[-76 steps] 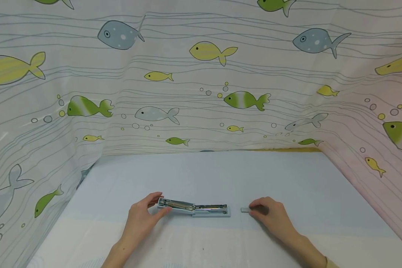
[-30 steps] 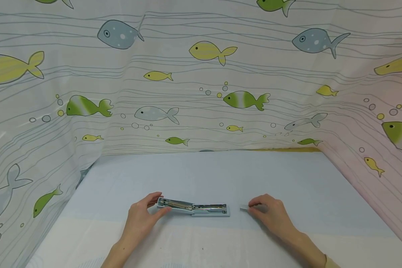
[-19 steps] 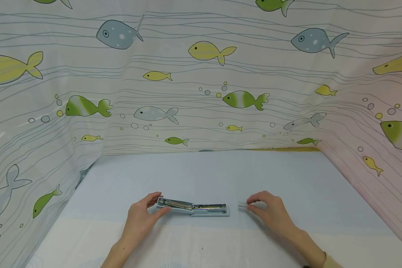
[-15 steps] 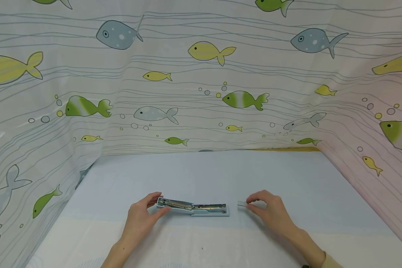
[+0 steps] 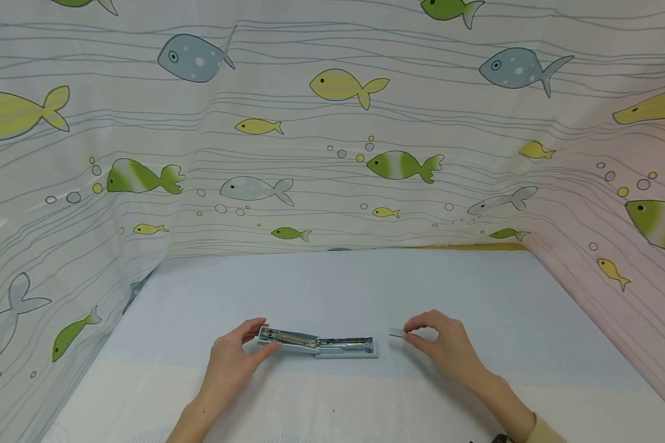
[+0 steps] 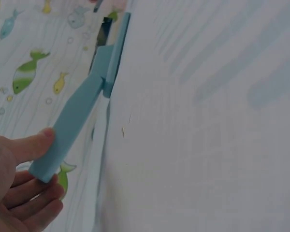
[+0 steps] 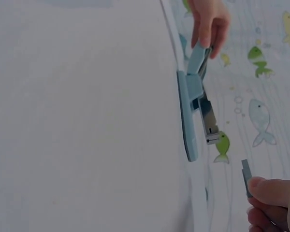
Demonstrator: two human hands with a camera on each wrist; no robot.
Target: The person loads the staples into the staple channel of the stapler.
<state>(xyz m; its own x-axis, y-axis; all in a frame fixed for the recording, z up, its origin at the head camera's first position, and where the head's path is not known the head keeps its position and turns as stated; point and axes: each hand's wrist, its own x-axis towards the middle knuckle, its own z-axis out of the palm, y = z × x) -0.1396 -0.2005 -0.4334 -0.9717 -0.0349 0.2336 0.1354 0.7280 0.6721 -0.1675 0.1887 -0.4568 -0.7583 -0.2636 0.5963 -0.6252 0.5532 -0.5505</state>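
Observation:
A light blue stapler (image 5: 346, 354) lies unfolded on the table, its top cover swung back to the left and its metal staple channel exposed. My left hand (image 5: 234, 355) holds the free end of that cover between thumb and fingers; the left wrist view shows the cover (image 6: 70, 123) raised at a slant from the base. To the right of the stapler, my right hand (image 5: 447, 347) pinches a short grey strip of staples (image 5: 396, 333) between thumb and fingertips. In the right wrist view the strip (image 7: 246, 175) points toward the stapler's front end, with a gap between them.
The white and pale blue tabletop (image 5: 332, 289) spreads around both hands. A fish-patterned curtain (image 5: 310, 147) encloses the back and both sides. A tiny dark speck (image 5: 334, 411) lies on the cloth near the front.
My right hand has lifted the staple strip and brought it slightly left and farther back, toward the stapler's end. The left hand and the stapler stay in place.

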